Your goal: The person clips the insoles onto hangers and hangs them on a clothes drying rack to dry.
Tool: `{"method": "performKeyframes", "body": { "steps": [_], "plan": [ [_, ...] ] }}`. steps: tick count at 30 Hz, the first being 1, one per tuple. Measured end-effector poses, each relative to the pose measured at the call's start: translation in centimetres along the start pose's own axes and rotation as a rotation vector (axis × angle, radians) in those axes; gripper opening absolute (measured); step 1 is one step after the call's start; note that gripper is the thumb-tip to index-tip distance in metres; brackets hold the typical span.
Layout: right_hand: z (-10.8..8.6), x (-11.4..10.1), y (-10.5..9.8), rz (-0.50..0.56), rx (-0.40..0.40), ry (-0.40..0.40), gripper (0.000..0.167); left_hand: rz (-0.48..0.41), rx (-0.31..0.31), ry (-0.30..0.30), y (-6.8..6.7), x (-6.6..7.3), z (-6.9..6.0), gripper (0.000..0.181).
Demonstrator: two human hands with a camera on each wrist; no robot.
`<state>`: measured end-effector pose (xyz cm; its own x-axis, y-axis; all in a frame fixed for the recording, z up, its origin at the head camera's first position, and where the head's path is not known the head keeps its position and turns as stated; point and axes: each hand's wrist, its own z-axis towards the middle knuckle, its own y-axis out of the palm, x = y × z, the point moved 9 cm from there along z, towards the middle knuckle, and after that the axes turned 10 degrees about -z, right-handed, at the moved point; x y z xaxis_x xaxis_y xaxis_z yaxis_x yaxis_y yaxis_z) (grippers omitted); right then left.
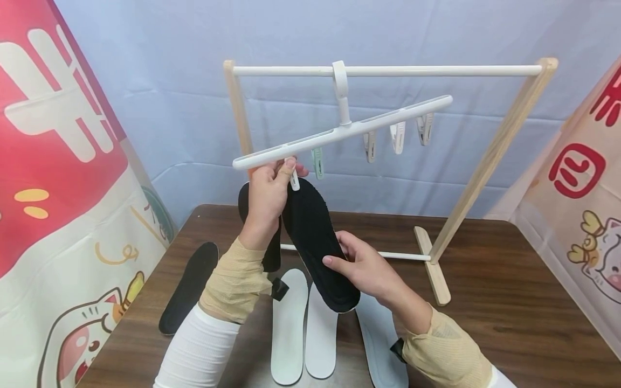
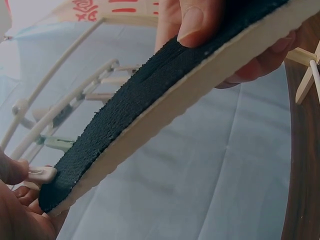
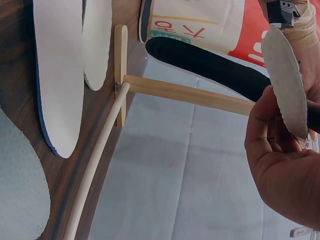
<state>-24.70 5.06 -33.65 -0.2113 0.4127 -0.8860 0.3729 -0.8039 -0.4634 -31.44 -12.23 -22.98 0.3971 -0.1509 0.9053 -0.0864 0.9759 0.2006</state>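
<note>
My left hand [image 1: 268, 196] is pinching the white clip [image 1: 295, 181] at the left end of the hanger [image 1: 335, 135] — the black insole [image 1: 315, 242] is slanting down rightward into my pinching right hand [image 1: 368, 267].

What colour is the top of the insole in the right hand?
Black; the insole shows best in the head view.

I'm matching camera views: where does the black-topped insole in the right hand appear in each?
Head: the held insole, at the centre, slants between the left hand and right hand.
Left wrist: the held insole runs diagonally from lower left to upper right.
Right wrist: at upper right, mainly its pale underside showing.
Shared landmark: the rack's white lower rail: behind the hands (head), at the right edge (left wrist), left of centre (right wrist).
</note>
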Motion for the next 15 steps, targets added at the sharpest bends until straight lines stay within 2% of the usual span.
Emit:
{"method": "performKeyframes", "body": {
  "steps": [15],
  "plan": [
    [0.01, -0.1, 0.36, -0.006, -0.028, -0.003, 0.038, -0.024, 0.012, -0.006, -0.24, -0.39, 0.25, 0.025]
  ]
}}
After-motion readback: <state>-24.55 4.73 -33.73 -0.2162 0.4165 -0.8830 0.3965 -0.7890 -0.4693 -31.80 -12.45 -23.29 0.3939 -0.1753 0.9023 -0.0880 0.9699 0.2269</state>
